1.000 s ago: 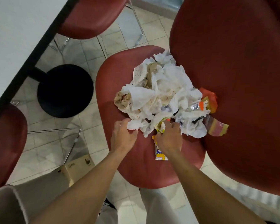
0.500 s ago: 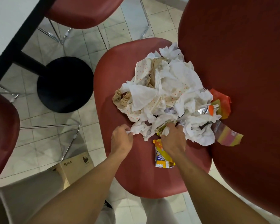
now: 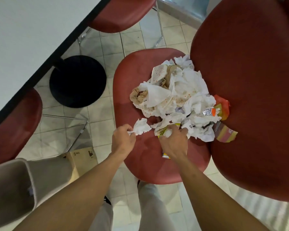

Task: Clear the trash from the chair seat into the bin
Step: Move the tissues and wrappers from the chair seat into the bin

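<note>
Head view: crumpled trash (image 3: 178, 99) is heaped on the red chair seat (image 3: 132, 72) above pale floor tiles (image 3: 100, 117). A white tissue (image 3: 141, 126) is pinched by the left hand (image 3: 123, 141); a yellow wrapper (image 3: 163, 130) is gripped by the right hand (image 3: 173, 142). The beige bin (image 3: 12, 189) stands lower left.

Counts: four red chairs, two hands, one bin, one box.

Chairs: one seat (image 3: 145, 77) at centre, one (image 3: 250, 97) at right, one (image 3: 123, 15) at top, one (image 3: 12, 130) at left. One bench (image 3: 32, 30) upper left with one black base (image 3: 78, 80). One bin (image 3: 12, 189) lower left, one cardboard box (image 3: 83, 157) beside it. One trash heap (image 3: 178, 97).
</note>
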Available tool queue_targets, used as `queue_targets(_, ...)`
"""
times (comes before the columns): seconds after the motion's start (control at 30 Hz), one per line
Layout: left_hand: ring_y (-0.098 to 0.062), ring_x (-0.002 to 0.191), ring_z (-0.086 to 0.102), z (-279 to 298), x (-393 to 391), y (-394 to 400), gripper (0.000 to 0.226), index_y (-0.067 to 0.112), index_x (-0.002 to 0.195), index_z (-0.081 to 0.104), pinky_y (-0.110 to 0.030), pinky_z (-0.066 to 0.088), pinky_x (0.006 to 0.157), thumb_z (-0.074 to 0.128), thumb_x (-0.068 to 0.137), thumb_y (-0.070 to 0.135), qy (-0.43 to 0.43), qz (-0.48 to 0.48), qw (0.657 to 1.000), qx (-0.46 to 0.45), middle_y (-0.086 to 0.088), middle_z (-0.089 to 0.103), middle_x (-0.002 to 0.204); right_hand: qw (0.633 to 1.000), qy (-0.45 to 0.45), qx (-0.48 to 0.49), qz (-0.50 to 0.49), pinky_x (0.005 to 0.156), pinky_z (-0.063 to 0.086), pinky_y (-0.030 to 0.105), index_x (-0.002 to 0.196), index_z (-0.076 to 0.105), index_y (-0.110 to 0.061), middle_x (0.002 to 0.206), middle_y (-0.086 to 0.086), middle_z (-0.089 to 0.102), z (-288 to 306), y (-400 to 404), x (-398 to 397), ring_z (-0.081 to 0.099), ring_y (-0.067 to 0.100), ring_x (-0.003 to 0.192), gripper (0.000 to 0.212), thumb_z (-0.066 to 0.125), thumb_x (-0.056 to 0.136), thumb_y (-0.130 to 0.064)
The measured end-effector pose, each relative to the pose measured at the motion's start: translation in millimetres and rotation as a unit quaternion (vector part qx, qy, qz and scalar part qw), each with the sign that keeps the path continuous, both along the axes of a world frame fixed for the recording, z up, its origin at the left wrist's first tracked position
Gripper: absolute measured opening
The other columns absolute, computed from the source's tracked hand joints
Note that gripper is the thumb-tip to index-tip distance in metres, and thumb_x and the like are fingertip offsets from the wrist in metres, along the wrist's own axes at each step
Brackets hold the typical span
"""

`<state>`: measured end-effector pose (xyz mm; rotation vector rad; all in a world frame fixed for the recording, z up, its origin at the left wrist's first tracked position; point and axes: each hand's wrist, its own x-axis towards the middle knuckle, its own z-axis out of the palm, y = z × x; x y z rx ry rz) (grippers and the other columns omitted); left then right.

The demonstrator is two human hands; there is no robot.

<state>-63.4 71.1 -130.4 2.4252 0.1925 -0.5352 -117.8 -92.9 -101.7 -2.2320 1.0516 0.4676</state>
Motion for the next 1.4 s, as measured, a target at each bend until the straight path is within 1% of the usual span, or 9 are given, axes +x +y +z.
queue_targets(0.27, -0.02, 0.075, 0.061, 49, -29, 75, 0.007, 0.022, 0.078, 0.065, -0.021, 0.036, 0.059, 0.064, 0.08, 0.015, -0.032, 0.032, 0.999, -0.02, -0.003, 0.066, 0.088, 0.997, -0.048, 0.025, 0.048, 0.091, 0.048, 0.041, 0.122, 0.055, -0.021, 0.127, 0.014, 0.037, 59, 83, -7, 0.052, 0.038, 0.106, 0.047, 0.066, 0.077, -0.027)
queue_targets(0.4, -0.023, 0.078, 0.063, 77, -51, 126, 0.005, 0.021, 0.088, 0.068, -0.026, 0.041, 0.061, 0.066, 0.084, 0.021, -0.041, 0.065, 0.997, 0.003, -0.002, 0.069, 0.087, 0.993, -0.068, 0.026, 0.096, 0.085, 0.047, 0.039, 0.113, 0.053, -0.033, 0.119, 0.005, 0.041, 77, 140, -21, 0.051, 0.027, 0.099, 0.041, 0.06, 0.074, -0.043)
queue_targets(0.47, -0.024, 0.08, 0.063, 88, -60, 152, 0.007, 0.022, 0.09, 0.068, -0.029, 0.045, 0.062, 0.066, 0.084, 0.024, -0.039, 0.085, 0.995, 0.025, -0.002, 0.07, 0.09, 0.992, -0.077, 0.051, 0.081, 0.085, 0.048, 0.036, 0.113, 0.054, -0.032, 0.113, -0.001, 0.039, 92, 167, -25, 0.05, 0.023, 0.095, 0.039, 0.061, 0.074, -0.038)
queue_targets(0.57, -0.027, 0.085, 0.065, 98, -71, 191, 0.01, 0.024, 0.094, 0.067, -0.035, 0.054, 0.07, 0.066, 0.084, 0.026, -0.039, 0.127, 0.991, 0.016, -0.004, 0.071, 0.097, 0.989, -0.088, 0.07, 0.093, 0.088, 0.049, 0.035, 0.119, 0.055, -0.025, 0.112, 0.001, 0.036, 106, 203, -26, 0.055, 0.028, 0.097, 0.043, 0.064, 0.078, -0.029)
queue_targets(0.67, -0.027, 0.089, 0.064, 108, -82, 233, 0.018, 0.024, 0.102, 0.068, -0.033, 0.052, 0.073, 0.065, 0.085, 0.029, -0.041, 0.163, 0.986, 0.019, -0.004, 0.071, 0.102, 0.984, -0.093, 0.08, 0.129, 0.089, 0.048, 0.034, 0.122, 0.054, -0.025, 0.115, 0.003, 0.037, 114, 244, -28, 0.056, 0.028, 0.098, 0.044, 0.064, 0.079, -0.027)
queue_targets(0.87, -0.031, 0.095, 0.062, 119, -104, 316, 0.021, 0.023, 0.101, 0.068, -0.033, 0.046, 0.074, 0.065, 0.082, 0.032, -0.043, 0.236, 0.969, 0.06, -0.005, 0.071, 0.099, 0.972, -0.094, 0.114, 0.185, 0.091, 0.048, 0.03, 0.124, 0.055, -0.024, 0.114, 0.002, 0.04, 118, 327, -31, 0.055, 0.024, 0.1, 0.045, 0.064, 0.079, -0.025)
queue_targets(1.07, -0.029, 0.085, 0.063, 112, -125, 392, 0.014, 0.018, 0.093, 0.068, -0.026, 0.042, 0.068, 0.063, 0.081, 0.023, -0.03, 0.301, 0.952, 0.051, -0.008, 0.071, 0.092, 0.957, -0.075, 0.128, 0.25, 0.086, 0.051, 0.032, 0.125, 0.053, -0.024, 0.122, 0.006, 0.038, 115, 403, -36, 0.055, 0.023, 0.088, 0.043, 0.063, 0.083, -0.023)
queue_targets(1.23, -0.03, 0.086, 0.063, 107, -139, 433, 0.02, 0.006, 0.098, 0.068, -0.026, 0.043, 0.072, 0.063, 0.082, 0.015, -0.04, 0.299, 0.952, 0.047, -0.013, 0.071, 0.094, 0.946, -0.056, 0.116, 0.297, 0.085, 0.04, 0.023, 0.13, 0.051, -0.024, 0.128, 0.007, 0.037, 110, 448, -42, 0.054, 0.025, 0.107, 0.046, 0.062, 0.085, -0.024)
queue_targets(1.4, -0.029, 0.082, 0.062, 101, -144, 456, 0.018, 0.007, 0.096, 0.067, -0.025, 0.04, 0.068, 0.064, 0.083, 0.02, -0.029, 0.298, 0.953, 0.045, -0.012, 0.069, 0.091, 0.935, -0.054, 0.146, 0.318, 0.093, 0.048, 0.032, 0.134, 0.046, -0.024, 0.131, 0.011, 0.038, 103, 481, -48, 0.058, 0.029, 0.106, 0.052, 0.061, 0.085, -0.024)
